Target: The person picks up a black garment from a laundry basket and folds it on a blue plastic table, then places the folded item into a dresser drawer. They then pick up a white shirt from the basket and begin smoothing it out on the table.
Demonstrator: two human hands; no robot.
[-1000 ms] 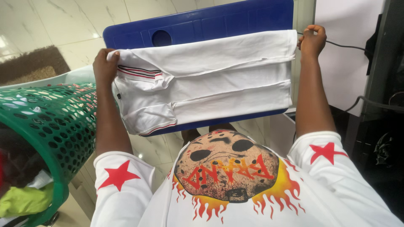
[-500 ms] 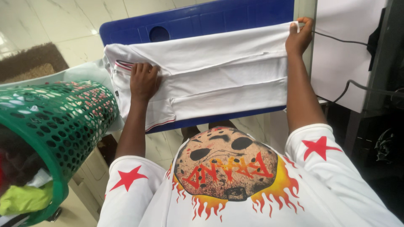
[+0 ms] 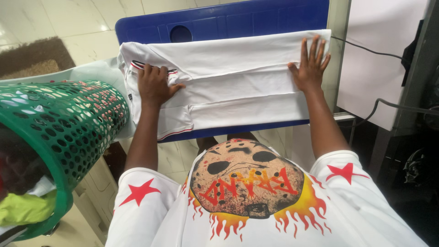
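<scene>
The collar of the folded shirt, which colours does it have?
The collar is white with thin red and dark stripes, under the left hand; the head view shows it.

white shirt, red-striped trim | blue board | green basket

There are two hands, the left hand and the right hand. There is one white shirt, one blue board, one green basket, one brown mat and two black cords.
</scene>
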